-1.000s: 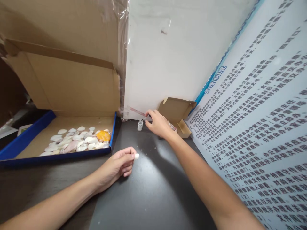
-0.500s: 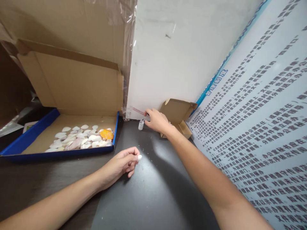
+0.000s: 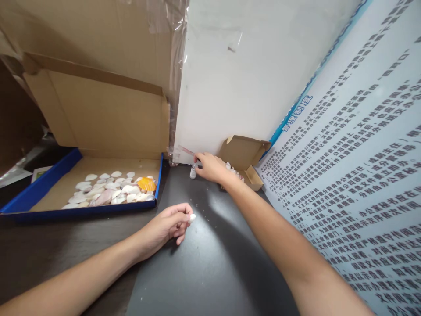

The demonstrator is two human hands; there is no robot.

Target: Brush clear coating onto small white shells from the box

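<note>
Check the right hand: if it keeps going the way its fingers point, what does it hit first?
The right hand points left and away; its fingertips are already at the top of the small bottle. Past that, probably the white wall, though depth is unclear.

A small white shell point(image 3: 192, 217) is pinched at the tips of the left hand's fingers point(image 3: 179, 219), just above the dark surface point(image 3: 204, 267). A tiny white bottle point(image 3: 193, 172) stands upright near the back wall, its top touched by the right hand's fingers point(image 3: 198, 159).
</note>
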